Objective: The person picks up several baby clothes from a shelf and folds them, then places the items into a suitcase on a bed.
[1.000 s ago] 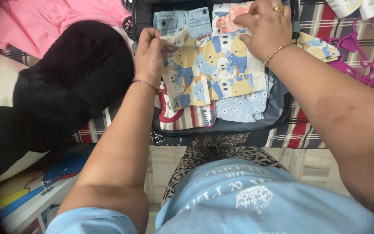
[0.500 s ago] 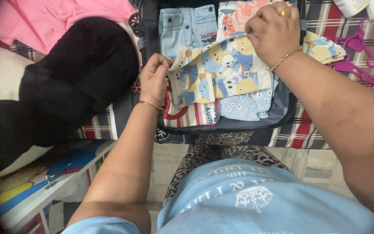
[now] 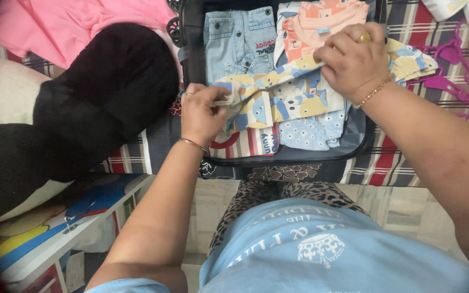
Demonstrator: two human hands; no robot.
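Two hands hold one printed garment [image 3: 278,100] over the open suitcase [image 3: 354,146]. Left hand [image 3: 204,114] pinches its 9 o'clock end; right hand [image 3: 356,59] clamps the 2 o'clock end. Long axis runs between them, slightly tilted; both equally near.

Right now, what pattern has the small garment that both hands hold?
The small garment has cartoon figures in blue, yellow and white; the head view shows it best.

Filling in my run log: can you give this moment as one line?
left hand: pinches patterned garment | right hand: grips its other edge | garment: lifted over folded clothes in suitcase | pink hangers: right
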